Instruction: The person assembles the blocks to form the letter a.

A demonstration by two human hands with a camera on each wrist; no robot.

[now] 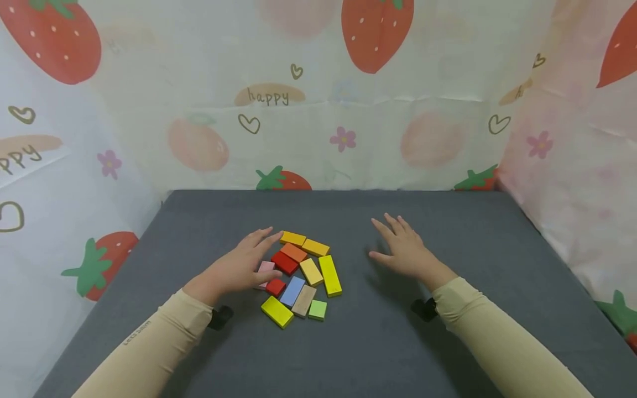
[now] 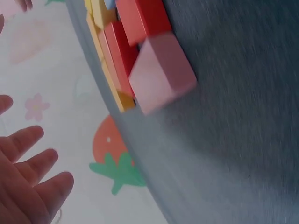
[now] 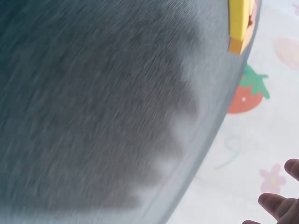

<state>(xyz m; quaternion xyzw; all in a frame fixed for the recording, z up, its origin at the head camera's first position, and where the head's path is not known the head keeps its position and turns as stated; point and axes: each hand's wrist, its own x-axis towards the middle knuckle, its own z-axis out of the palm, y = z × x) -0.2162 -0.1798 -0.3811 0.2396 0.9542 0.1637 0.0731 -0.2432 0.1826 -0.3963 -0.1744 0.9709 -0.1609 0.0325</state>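
My left hand (image 1: 242, 263) hovers with spread fingers over the left side of a cluster of coloured blocks. Its thumb overlaps the pink block (image 1: 266, 267) in the head view. In the left wrist view that pink block (image 2: 161, 74) is nearest, with a red block (image 2: 142, 21) behind it. The cluster also holds an orange block (image 1: 293, 252), a blue block (image 1: 292, 291), a wooden-brown block (image 1: 304, 301), a green block (image 1: 317, 310) and several yellow ones, such as the long yellow block (image 1: 330, 275). My right hand (image 1: 405, 251), fingers spread and holding nothing, is above the table right of the blocks.
A dark grey cloth covers the table (image 1: 378, 348). Behind it and at both sides hang pale sheets (image 1: 318, 138) printed with strawberries, hearts and flowers. Each wrist carries a small black device, such as the right one (image 1: 424, 309).
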